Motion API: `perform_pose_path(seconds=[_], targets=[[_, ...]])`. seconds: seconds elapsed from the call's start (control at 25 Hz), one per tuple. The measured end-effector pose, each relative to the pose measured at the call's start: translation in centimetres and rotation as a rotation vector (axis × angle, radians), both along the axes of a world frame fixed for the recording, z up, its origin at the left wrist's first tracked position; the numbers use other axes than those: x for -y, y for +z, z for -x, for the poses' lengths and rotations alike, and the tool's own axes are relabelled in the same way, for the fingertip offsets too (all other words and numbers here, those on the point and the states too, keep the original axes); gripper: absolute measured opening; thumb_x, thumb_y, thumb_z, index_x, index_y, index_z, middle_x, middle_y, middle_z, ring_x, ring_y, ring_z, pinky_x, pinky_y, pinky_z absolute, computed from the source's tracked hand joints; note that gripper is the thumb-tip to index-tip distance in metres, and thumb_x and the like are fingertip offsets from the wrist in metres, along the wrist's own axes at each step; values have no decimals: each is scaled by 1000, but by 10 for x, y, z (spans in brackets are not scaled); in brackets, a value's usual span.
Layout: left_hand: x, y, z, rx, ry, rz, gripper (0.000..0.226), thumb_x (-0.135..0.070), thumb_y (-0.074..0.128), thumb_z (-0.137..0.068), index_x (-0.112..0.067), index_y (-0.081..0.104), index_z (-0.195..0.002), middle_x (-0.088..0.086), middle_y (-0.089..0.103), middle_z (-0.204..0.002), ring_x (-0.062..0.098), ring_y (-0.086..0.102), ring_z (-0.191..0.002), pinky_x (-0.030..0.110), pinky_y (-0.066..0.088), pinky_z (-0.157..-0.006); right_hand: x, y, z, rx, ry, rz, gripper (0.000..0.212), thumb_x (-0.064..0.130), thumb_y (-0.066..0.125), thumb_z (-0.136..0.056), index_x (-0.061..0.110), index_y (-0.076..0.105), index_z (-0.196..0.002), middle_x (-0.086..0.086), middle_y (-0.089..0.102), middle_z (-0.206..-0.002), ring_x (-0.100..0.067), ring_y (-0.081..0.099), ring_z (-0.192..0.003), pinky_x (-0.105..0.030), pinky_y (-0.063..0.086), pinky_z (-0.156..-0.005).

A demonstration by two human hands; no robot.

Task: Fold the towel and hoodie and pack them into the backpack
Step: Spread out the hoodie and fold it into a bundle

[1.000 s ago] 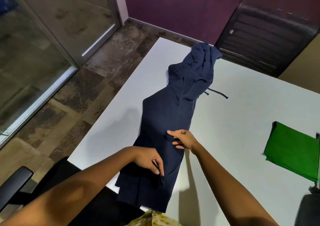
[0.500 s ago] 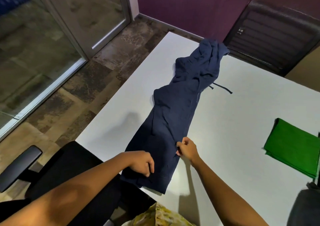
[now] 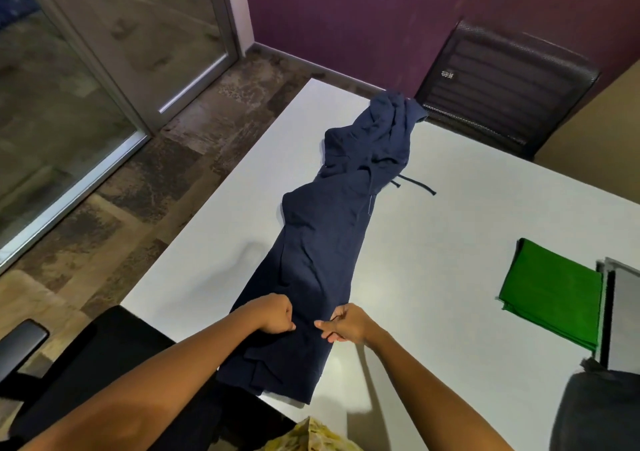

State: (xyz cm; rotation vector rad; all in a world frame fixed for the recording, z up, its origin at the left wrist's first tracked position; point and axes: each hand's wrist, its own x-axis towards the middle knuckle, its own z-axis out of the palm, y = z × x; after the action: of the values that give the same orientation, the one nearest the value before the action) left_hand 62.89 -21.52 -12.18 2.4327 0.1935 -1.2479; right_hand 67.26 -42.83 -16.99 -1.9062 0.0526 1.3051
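Both hands are down on the navy hoodie [image 3: 322, 260] — it lies in a long narrow strip running from the near edge of the white counter [image 3: 467, 243] up toward the far edge, its hem hanging just over the near edge and its hood bunched in a heap at the far edge. A drawstring [image 3: 417, 184] trails off to the right of the hood onto bare counter.

The left hand [image 3: 275, 317] sits on the strip's left side near the hem, fingers [image 3: 285, 326] curled tight into the cloth, gripping a fold of it. The right hand [image 3: 346, 324] is just beside it, on the strip's right edge, pinching the fabric between thumb and curled fingers (a couple of them poke out toward the left hand). The two hands are close, not touching.

Over by the right edge of the counter lies the green towel [image 3: 550, 293], folded into a flat square, well apart from the hoodie. Just beside it, at the picture's right border, is a dark grey backpack [image 3: 595, 412] — only part of it shows. A black chair [image 3: 505, 83] stands past the far edge.
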Motion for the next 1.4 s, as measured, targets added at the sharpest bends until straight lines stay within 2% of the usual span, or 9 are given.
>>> perform_pose_path(seconds=[0.16, 0.28, 0.52, 0.84, 0.96, 1.08, 1.2, 1.28, 1.4], targets=[[9, 1, -27, 274, 112, -40, 10, -33, 64, -91, -24, 62, -91, -4, 65, -102, 21, 65, -95, 37, 54, -84, 15, 4, -29, 204, -338, -8, 42, 51, 76, -80, 13, 60, -76, -4, 71, -75, -18, 63, -63, -31, 55, -67], [14, -3, -46, 505, 13, -89, 44, -32, 68, -87, -20, 54, -127, 1, 51, -127, 23, 53, -115, 38, 46, -98, 15, 2, -58, 206, -456, 75, 60, 61, 79, -70, 12, 54, -94, -5, 68, -87, -17, 62, -64, -27, 53, -60], [23, -18, -61, 520, -107, -82, 97, -47, 71, -77, -20, 19, -156, 5, 6, -164, 26, -5, -154, 51, 7, -124, -8, -21, -82, 247, -149, 269, 47, 53, 79, -73, 10, 61, -76, -11, 71, -81, -26, 68, -76, -33, 53, -67], [37, -17, -120, 500, -295, -97, 106, -36, 71, -81, -24, 0, -160, 3, -21, -165, 26, -24, -151, 53, -7, -122, -4, -18, -78, -200, 118, 305, 34, 34, 81, -82, 7, 61, -86, 3, 68, -59, -8, 68, -67, -19, 57, -73], [38, -24, -138, 425, -435, -148, 118, -42, 76, -79, -26, -10, -159, 2, -29, -163, 27, -27, -150, 56, -11, -119, 8, -5, -94, -210, 286, 268, 24, 23, 76, -88, 5, 64, -99, 9, 65, -51, 1, 61, -48, -12, 50, -52], [37, -32, -146, 361, -480, -142, 118, -55, 73, -77, -26, -6, -159, 0, -16, -166, 26, -12, -154, 56, -3, -122, 31, -1, -143, 12, 198, 303, 12, 12, 74, -87, 1, 74, -90, -2, 74, -71, -5, 60, -50, -22, 57, -59], [35, -21, -173, 533, -358, -15, 68, -52, 61, -83, -23, 45, -143, -2, 44, -148, 23, 38, -138, 44, 19, -113, 51, -3, -197, 362, -204, 261, 17, 10, 83, -74, 17, 68, -72, -3, 71, -81, -25, 71, -83, -39, 57, -87], [27, -8, -209, 757, -223, 10, 26, -32, 58, -85, -21, 63, -108, -5, 62, -109, 21, 55, -109, 37, 29, -100, 57, 6, -232, 611, -322, 240, 31, 9, 85, -69, 14, 62, -90, -4, 66, -97, -26, 66, -92, -35, 52, -85], [5, 3, -265, 798, -126, -36, 28, -10, 56, -82, -16, 60, -109, 0, 59, -107, 23, 53, -106, 37, 31, -99, 61, 21, -286, 861, -242, 271, 69, 21, 90, -65, 12, 52, -122, -3, 51, -116, -20, 50, -102, -33, 47, -85]])
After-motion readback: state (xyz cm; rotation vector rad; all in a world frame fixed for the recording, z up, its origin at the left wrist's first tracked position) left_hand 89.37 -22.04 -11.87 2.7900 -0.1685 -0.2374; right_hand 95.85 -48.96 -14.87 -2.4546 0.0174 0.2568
